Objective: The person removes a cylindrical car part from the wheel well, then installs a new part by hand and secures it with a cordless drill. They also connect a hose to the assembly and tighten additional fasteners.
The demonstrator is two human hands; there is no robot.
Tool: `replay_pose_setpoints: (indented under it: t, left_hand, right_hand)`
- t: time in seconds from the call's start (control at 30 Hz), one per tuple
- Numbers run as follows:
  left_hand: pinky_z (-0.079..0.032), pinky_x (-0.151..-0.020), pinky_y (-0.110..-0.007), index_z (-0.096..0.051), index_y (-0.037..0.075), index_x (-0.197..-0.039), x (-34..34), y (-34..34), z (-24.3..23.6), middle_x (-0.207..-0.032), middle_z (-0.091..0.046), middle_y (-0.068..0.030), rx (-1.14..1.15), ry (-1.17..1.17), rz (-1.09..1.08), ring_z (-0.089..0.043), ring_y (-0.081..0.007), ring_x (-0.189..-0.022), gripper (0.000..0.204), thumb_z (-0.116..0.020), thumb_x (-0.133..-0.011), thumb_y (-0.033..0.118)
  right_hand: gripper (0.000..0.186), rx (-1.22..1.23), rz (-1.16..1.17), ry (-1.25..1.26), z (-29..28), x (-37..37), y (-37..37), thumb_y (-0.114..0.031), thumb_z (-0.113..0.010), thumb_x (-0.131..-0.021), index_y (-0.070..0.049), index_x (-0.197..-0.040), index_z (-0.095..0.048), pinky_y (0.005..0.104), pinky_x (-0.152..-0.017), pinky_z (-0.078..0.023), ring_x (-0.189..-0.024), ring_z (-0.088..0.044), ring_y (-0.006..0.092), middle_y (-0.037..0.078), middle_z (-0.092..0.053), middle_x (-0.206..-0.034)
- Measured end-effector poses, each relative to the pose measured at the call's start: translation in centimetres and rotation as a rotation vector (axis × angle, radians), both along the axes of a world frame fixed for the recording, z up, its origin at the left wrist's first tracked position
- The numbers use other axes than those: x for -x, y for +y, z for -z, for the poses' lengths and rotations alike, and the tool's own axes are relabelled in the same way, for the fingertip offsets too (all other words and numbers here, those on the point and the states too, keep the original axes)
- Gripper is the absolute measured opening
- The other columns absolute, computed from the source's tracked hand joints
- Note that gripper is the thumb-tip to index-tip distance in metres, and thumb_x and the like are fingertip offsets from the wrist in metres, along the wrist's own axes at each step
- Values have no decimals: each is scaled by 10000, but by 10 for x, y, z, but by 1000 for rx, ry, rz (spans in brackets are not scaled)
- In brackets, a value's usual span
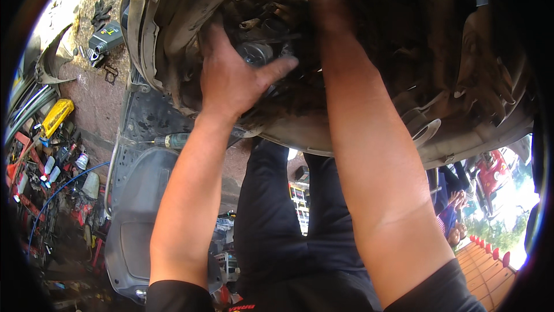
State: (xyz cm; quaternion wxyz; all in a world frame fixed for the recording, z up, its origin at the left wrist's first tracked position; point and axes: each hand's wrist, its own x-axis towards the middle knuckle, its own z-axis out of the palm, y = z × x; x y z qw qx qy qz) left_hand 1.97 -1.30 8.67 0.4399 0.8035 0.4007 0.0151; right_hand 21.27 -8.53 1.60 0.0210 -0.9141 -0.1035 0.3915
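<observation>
The dark, dirty underside of a vehicle body (173,35) fills the top of the view, with pipes and metal fittings inside. My left hand (234,72) reaches up into it beside a round metal part (257,52), its thumb spread wide to the right and its other fingertips blurred in shadow. I cannot tell whether it presses on that part. My right hand (332,15) is raised deep into the opening at upper centre, right of the round part; its fingers are dark and smeared, so what they touch is unclear.
A grey panel (133,191) with a screwdriver (173,140) lies at left, beside cluttered tools (63,214), a yellow container (56,117), a blue hose (60,182), a grey bottle (105,39) and gloves (99,15). Other people (453,214) are at right, near a red object (493,170).
</observation>
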Motion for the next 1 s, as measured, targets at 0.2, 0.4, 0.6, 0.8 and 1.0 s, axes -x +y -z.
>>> replay_pose_setpoints:
  t: [0.2,0.4,0.6,0.8,1.0]
  left_hand:
    - [-498,-1013,-503,-381,57,-1498,-22,-24,-7,-1326,-558,-325,-99,397,93,-557,-490,-1238,1120,-906,-614,503]
    - [-514,-1009,-459,-544,2,-1380,-34,19,-1,-1244,-670,-277,164,426,301,-640,-411,-1187,881,-858,-669,417]
    - [-520,-1003,-443,-580,-33,-1327,-40,28,-1,-1208,-687,-283,169,451,399,-655,-407,-1169,848,-854,-676,436]
    - [-523,-997,-438,-604,-76,-1279,-48,32,-5,-1201,-682,-307,195,539,452,-662,-407,-1156,832,-847,-682,451]
    - [-535,-982,-437,-649,-68,-1242,-50,29,-4,-1176,-694,-300,200,622,445,-673,-398,-1137,791,-824,-682,464]
  right_hand:
    - [402,-17,65,-102,25,5,-3,-210,-444,-984,-62,-1249,-708,478,-1018,-516,-1254,-619,386,248,-644,-1321]
    - [394,-21,52,-144,37,7,-3,-223,-457,-980,-60,-1224,-721,484,-1006,-525,-1217,-644,378,247,-661,-1290]
    - [388,-28,43,-168,38,4,1,-235,-471,-975,-59,-1199,-734,491,-993,-534,-1179,-669,370,246,-677,-1259]
    - [383,-26,28,-178,42,7,-2,-248,-485,-970,-57,-1174,-747,497,-980,-542,-1141,-694,362,245,-694,-1229]
    - [425,-39,-110,-147,12,12,-3,-316,-474,-987,-68,-1206,-742,498,-1053,-504,-1201,-668,352,242,-677,-1273]
